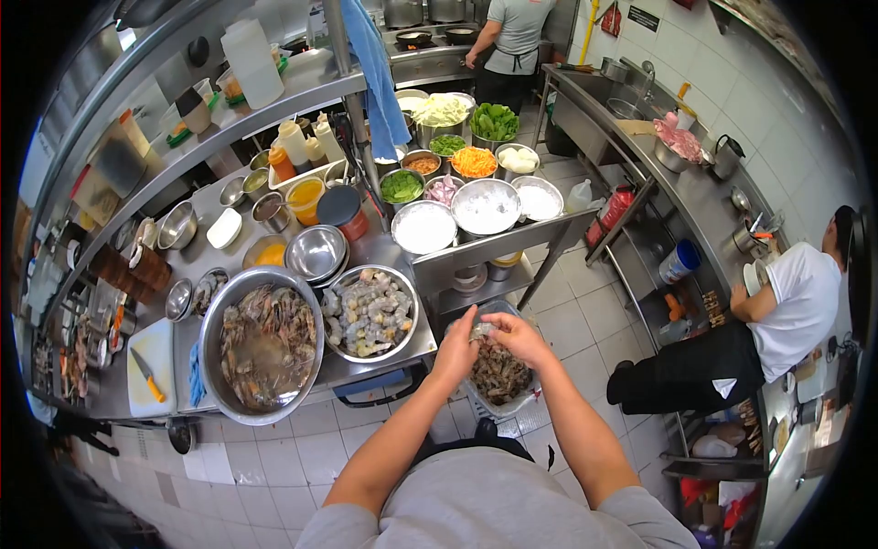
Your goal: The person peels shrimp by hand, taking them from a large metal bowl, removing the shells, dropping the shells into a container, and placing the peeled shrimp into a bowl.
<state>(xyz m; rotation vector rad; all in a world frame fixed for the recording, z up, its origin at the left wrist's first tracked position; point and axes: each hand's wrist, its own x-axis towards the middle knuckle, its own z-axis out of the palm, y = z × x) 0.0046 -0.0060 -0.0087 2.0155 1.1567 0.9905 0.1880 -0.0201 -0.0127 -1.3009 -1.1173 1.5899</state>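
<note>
My left hand (457,348) and my right hand (516,337) meet in front of me, fingers closed around a small greyish shrimp (482,330) that they partly hide. Directly below them is a clear plastic bin (529,399) holding a heap of brownish shrimp or shells (498,373). To the left, at the counter's edge, a steel bowl (417,322) is full of grey peeled shrimp (368,309). Beside it stands a larger steel basin (208,340) with brown shrimp pieces (265,343) in cloudy liquid.
A cutting board (146,384) with an orange-handled knife (149,375) lies at the far left. Pans of chopped vegetables (475,162) and white powder (487,207) stand ahead. One person (777,311) works at the right counter, another (517,37) by the stove.
</note>
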